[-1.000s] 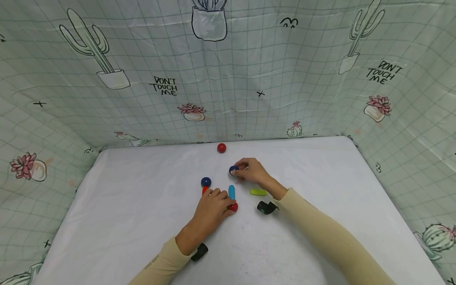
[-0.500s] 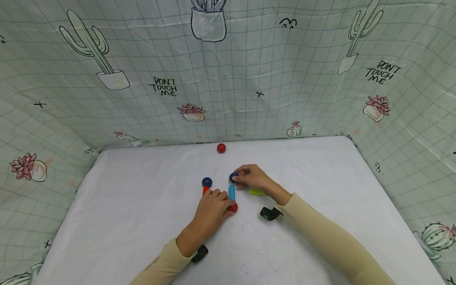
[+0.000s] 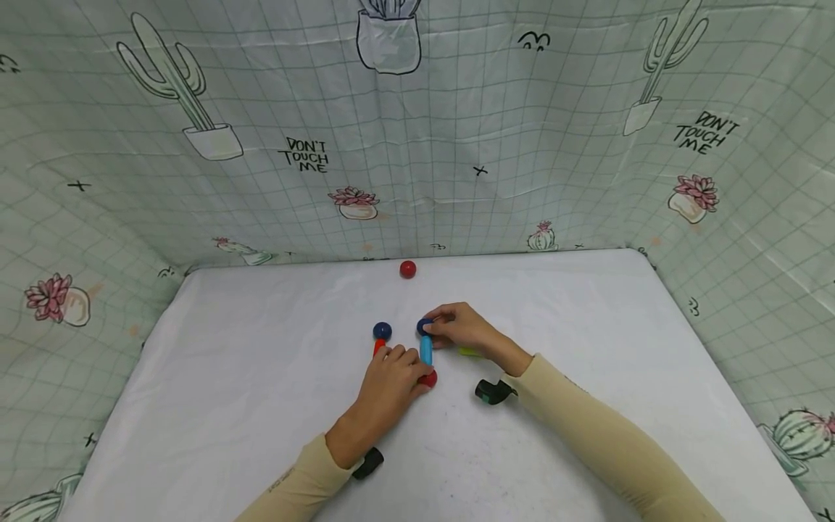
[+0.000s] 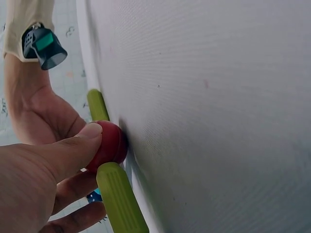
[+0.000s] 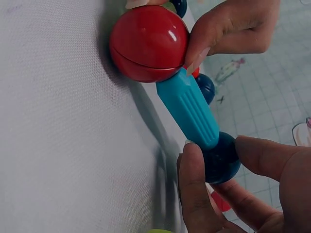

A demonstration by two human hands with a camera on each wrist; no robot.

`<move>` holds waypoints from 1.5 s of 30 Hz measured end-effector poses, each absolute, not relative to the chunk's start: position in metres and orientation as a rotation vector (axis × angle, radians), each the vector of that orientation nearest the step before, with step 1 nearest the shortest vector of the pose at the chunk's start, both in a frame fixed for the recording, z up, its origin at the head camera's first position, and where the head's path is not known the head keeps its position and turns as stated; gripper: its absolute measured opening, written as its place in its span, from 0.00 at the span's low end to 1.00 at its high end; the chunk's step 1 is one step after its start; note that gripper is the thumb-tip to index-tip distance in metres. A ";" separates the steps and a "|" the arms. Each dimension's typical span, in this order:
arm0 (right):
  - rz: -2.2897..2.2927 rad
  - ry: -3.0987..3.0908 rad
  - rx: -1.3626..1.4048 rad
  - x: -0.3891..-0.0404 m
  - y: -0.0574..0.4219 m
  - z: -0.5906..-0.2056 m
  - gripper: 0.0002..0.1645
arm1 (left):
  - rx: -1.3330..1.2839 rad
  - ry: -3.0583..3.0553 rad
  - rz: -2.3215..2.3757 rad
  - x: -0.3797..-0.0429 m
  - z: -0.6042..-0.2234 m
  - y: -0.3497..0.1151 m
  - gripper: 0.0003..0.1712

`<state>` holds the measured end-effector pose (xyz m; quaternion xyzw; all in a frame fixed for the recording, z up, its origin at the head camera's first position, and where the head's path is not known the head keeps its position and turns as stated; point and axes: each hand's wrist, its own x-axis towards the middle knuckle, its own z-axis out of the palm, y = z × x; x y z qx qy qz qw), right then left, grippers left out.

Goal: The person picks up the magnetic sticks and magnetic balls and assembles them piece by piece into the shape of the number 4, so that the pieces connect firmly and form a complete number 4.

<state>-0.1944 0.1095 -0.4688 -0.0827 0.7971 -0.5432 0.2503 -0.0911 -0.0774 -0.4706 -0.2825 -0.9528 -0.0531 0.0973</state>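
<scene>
My left hand (image 3: 386,378) pinches a red ball (image 5: 148,43) between thumb and fingers, just above the white cloth. From this ball a light blue ribbed stick (image 5: 189,109) runs away from me. At the stick's far end my right hand (image 3: 462,326) pinches a dark blue ball (image 5: 223,162), which touches the stick. A green stick (image 4: 121,199) meets the red ball in the left wrist view, partly under my left hand. Beyond my left fingers lie a red-orange stick (image 3: 379,347) and another dark blue ball (image 3: 382,330), which touch.
A lone red ball (image 3: 407,270) sits at the table's far edge. Another green stick (image 4: 98,104) lies beside my right hand, partly hidden by it in the head view. Black wrist cameras (image 3: 493,392) hang at both sleeves. A patterned cloth (image 3: 417,145) surrounds the table.
My right hand has come nearer with the dark blue ball, from beyond the light blue stick to its far end, where ball and stick now touch. My left hand keeps its grip in place.
</scene>
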 end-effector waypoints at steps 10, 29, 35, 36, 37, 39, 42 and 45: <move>-1.429 2.227 -0.256 -0.195 0.108 -0.470 0.21 | -0.823 -2.837 -0.158 -0.093 -0.471 -0.074 0.16; -1.298 2.382 -0.371 -0.188 0.112 -0.470 0.22 | -0.772 -2.915 -0.228 -0.093 -0.470 -0.072 0.17; -1.286 2.455 -0.400 -0.182 0.126 -0.465 0.19 | -0.760 -2.952 -0.263 -0.094 -0.468 -0.073 0.18; -1.289 2.463 -0.406 -0.181 0.128 -0.465 0.19 | -0.757 -2.959 -0.270 -0.094 -0.467 -0.073 0.18; -1.285 2.477 -0.408 -0.180 0.131 -0.465 0.18 | -0.755 -2.964 -0.273 -0.094 -0.467 -0.073 0.18; -1.269 2.515 -0.431 -0.178 0.137 -0.465 0.17 | -0.748 -2.975 -0.283 -0.094 -0.467 -0.073 0.18; -1.238 2.572 -0.445 -0.175 0.146 -0.466 0.14 | -0.737 -2.983 -0.301 -0.095 -0.467 -0.074 0.18; -1.222 2.603 -0.420 -0.170 0.155 -0.468 0.13 | -0.734 -2.990 -0.322 -0.096 -0.467 -0.075 0.17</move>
